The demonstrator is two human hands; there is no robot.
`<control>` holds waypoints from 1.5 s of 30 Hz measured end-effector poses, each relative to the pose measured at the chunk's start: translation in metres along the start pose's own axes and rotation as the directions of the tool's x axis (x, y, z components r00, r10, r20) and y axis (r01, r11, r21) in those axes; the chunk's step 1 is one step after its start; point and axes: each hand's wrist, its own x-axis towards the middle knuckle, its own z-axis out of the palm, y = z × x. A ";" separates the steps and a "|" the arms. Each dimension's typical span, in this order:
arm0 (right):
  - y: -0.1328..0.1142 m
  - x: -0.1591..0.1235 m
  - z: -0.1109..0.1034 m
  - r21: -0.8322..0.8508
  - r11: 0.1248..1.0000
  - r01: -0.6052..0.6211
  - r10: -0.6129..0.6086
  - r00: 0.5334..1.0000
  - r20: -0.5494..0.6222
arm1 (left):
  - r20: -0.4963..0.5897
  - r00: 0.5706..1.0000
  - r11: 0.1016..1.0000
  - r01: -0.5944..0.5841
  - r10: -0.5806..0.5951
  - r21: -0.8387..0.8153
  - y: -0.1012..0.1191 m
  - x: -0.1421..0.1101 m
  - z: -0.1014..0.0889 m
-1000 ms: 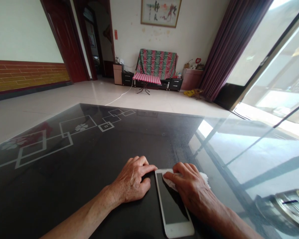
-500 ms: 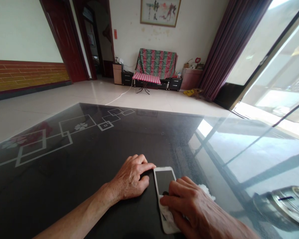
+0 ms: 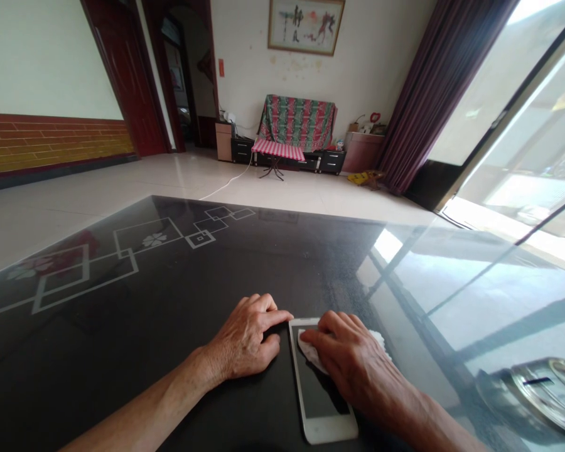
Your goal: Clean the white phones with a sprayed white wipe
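Phone (image 3: 317, 392) is lying on a black table (image 3: 207, 270), right hand (image 3: 353, 351) gripping tissue (image 3: 310, 353) against its screen (image 3: 316, 402), left hand (image 3: 249, 336), loosely spread, touching its far-left corner (image 3: 293, 322).

A framed picture (image 3: 306, 25) hangs above a patterned cloth (image 3: 297, 122), left of a purple curtain (image 3: 445, 94).

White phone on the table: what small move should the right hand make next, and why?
Probably draw the white wipe down the phone with the right hand: the wipe sits on the upper part, the lower part is uncovered, and the left hand's index fingertip rests at the upper left corner, perhaps enough to steady it.
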 end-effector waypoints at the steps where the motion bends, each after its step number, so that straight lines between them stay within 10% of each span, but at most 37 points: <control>1: 0.003 0.000 0.000 -0.009 1.000 -0.009 0.009 1.000 -0.009 | 0.002 1.000 1.000 -0.002 0.002 0.001 0.001 0.000 -0.001; 16: 0.020 -0.008 -0.009 0.070 0.997 -0.023 0.024 1.000 -0.018 | -0.001 1.000 1.000 -0.021 0.021 -0.001 -0.002 0.000 0.002; 29: -0.011 -0.030 -0.039 0.126 0.992 -0.017 -0.017 0.965 0.262 | 0.018 1.000 1.000 -0.009 0.010 -0.023 -0.002 0.000 0.001; 45: 0.022 0.002 -0.006 0.024 0.999 -0.023 0.023 0.999 -0.028 | -0.001 0.999 0.999 -0.036 0.036 0.021 -0.004 0.001 0.002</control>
